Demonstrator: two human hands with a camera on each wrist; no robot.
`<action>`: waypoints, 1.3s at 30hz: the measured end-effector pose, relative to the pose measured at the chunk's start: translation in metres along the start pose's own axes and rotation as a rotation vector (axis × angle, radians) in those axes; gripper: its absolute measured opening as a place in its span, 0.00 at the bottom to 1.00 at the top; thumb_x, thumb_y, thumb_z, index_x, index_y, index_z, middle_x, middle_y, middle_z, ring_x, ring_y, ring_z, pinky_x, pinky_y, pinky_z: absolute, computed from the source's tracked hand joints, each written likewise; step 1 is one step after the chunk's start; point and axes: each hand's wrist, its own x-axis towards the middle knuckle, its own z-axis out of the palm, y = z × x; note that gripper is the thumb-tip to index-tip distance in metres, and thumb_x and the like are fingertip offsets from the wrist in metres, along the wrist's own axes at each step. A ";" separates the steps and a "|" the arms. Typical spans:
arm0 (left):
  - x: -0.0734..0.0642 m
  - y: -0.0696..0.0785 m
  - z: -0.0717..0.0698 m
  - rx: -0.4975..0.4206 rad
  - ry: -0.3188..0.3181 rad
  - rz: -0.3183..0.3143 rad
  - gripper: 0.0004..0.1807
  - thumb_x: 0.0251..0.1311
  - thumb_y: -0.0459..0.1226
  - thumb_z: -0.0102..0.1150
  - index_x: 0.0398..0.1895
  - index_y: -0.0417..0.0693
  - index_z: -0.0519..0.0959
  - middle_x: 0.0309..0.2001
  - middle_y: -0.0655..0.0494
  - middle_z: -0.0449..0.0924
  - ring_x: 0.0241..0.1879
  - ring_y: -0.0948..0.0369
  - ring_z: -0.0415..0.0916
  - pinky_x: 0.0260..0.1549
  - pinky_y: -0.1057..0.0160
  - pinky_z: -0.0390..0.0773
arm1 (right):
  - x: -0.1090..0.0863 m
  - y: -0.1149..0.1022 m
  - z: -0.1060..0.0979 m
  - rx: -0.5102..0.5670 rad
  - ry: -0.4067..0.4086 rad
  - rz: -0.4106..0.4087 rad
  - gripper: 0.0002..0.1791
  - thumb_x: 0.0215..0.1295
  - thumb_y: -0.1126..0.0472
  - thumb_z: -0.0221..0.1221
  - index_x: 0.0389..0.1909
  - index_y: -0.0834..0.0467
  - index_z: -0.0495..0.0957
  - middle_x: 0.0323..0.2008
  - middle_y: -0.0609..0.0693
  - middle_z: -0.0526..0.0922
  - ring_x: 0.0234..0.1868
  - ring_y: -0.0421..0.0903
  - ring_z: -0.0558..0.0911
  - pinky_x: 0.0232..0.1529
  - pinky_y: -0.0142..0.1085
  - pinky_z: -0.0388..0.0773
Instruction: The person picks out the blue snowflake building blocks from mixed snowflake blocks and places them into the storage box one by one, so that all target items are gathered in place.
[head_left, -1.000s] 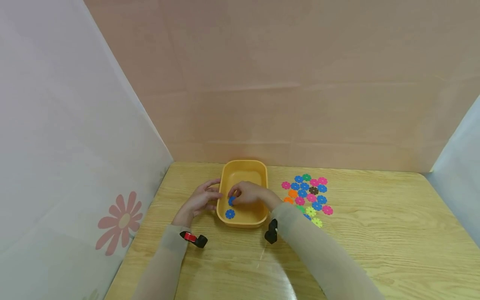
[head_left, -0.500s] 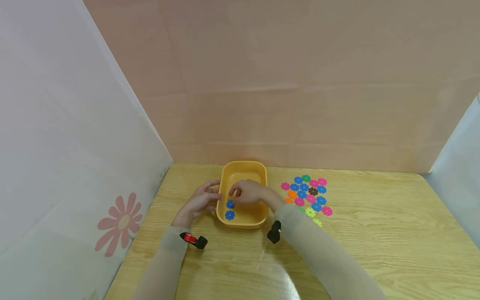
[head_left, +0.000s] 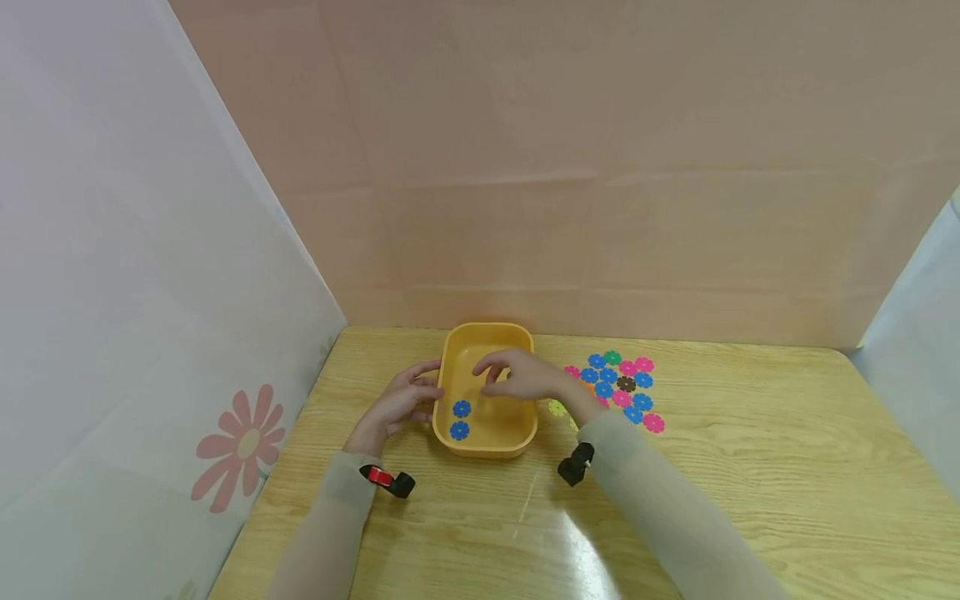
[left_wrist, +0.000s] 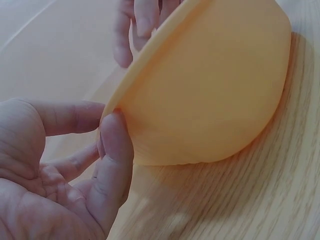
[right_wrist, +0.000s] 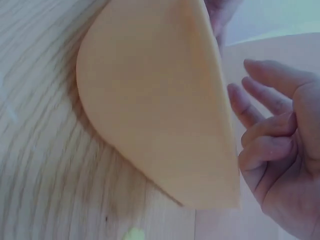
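A yellow plastic tray (head_left: 501,432) stands on the wooden table. Inside it, near the front left, lie two blue flower-shaped discs (head_left: 460,430), one behind the other. My left hand (head_left: 401,398) is at the tray's left side; in the left wrist view its thumb and a finger (left_wrist: 75,117) pinch the rim. Above the tray, over its right half, hovers my right hand (head_left: 528,377), with thumb and forefinger apart and nothing between them. The right wrist view shows its other fingers (right_wrist: 270,145) loosely bent beside the tray's outer wall.
Right of the tray lies a loose group of flower-shaped discs in blue, pink, green, orange, yellow and brown (head_left: 626,383), partly hidden by the right forearm. A beige wall (head_left: 487,208) stands behind the table, with a white panel (head_left: 150,250) on the left.
My right hand has let go of a blue disc, which now lies in the tray behind the other one. It has since lifted and shifted right. The left hand has stayed put.
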 end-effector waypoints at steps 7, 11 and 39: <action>-0.002 -0.001 0.000 -0.004 0.010 0.006 0.34 0.68 0.29 0.61 0.77 0.51 0.66 0.54 0.38 0.76 0.43 0.51 0.82 0.28 0.60 0.86 | -0.024 0.004 -0.011 0.052 0.055 0.047 0.23 0.71 0.53 0.67 0.63 0.57 0.80 0.39 0.40 0.85 0.53 0.45 0.79 0.62 0.53 0.74; -0.002 0.000 -0.001 -0.005 0.008 0.011 0.34 0.68 0.29 0.60 0.77 0.51 0.66 0.56 0.37 0.76 0.44 0.51 0.82 0.29 0.60 0.86 | -0.038 0.010 -0.019 0.066 0.097 0.070 0.23 0.70 0.53 0.68 0.63 0.55 0.80 0.41 0.41 0.84 0.53 0.46 0.79 0.62 0.53 0.74; -0.002 -0.002 0.001 0.021 0.004 0.011 0.34 0.70 0.32 0.60 0.78 0.52 0.64 0.61 0.36 0.75 0.48 0.49 0.82 0.33 0.57 0.86 | -0.126 0.074 -0.043 0.053 0.223 0.186 0.23 0.72 0.52 0.66 0.63 0.58 0.80 0.46 0.48 0.83 0.48 0.50 0.81 0.47 0.43 0.82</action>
